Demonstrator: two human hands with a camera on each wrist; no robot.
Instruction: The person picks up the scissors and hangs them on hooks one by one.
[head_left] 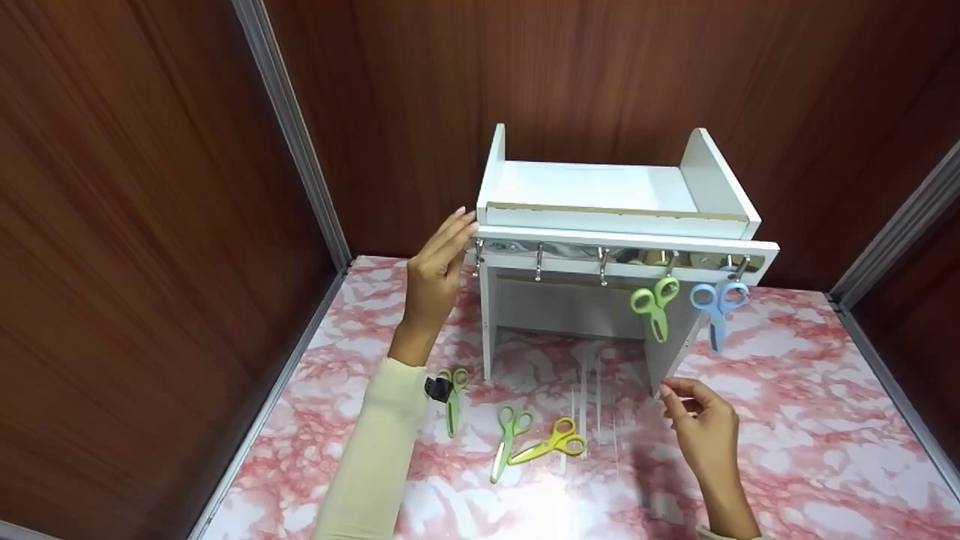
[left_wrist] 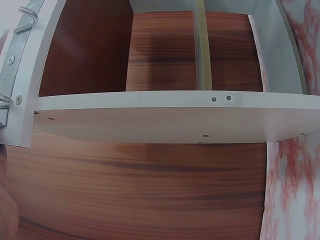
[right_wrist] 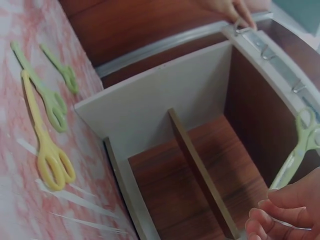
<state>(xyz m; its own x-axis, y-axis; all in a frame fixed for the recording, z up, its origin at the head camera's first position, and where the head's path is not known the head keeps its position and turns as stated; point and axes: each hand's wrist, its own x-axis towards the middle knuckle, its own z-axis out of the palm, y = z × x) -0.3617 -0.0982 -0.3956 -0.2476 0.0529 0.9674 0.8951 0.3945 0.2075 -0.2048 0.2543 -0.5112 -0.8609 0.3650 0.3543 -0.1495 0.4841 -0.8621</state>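
Note:
My left hand [head_left: 435, 281] rests, fingers extended, against the left end of a white hook rail [head_left: 555, 234] on a white shelf unit [head_left: 489, 322]. Green scissors [head_left: 655, 307] and blue scissors [head_left: 718, 304] hang by their handles from hooks toward the rail's right end. Below the green pair, my right hand [head_left: 701, 424] is in the air near the unit's right side panel, fingers loosely bent. In the right wrist view its thumb [right_wrist: 297, 192] lies close to the green blade tip, and I see nothing clearly held.
On the pink-and-white marbled table [head_left: 300, 450] lie yellow scissors [head_left: 551, 441], green scissors [head_left: 510, 439] and another green pair [head_left: 453, 401] beside my left sleeve. Thin clear strips [head_left: 583, 405] lie in front of the unit. Brown wood panels [head_left: 600, 75] enclose the back and sides.

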